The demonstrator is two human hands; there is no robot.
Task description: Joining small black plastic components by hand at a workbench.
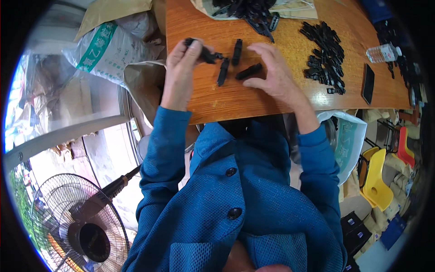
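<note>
Several left fingers (193,51) pinch one black piece (207,56); spread, empty right fingers (267,54) flank another (249,71).

small parts (223,71): black | tabletop (213,106): orange-brown, wood-grained | jacket (204,195): blue, mesh-patterned | sack (108,53): white, green-banded | chair (379,174): yellow

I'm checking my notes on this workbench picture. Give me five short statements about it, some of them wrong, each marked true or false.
1. The left hand holds a black part. True.
2. The right hand is clenched into a fist. False: the right hand is open, its thumb and fingers apart.
3. The phone lies left of the nearest heap of black parts. False: the phone lies to the right of that heap.
4. A fan stands on the person's left side. True.
5. The person's jacket is red. False: the jacket is blue.
</note>
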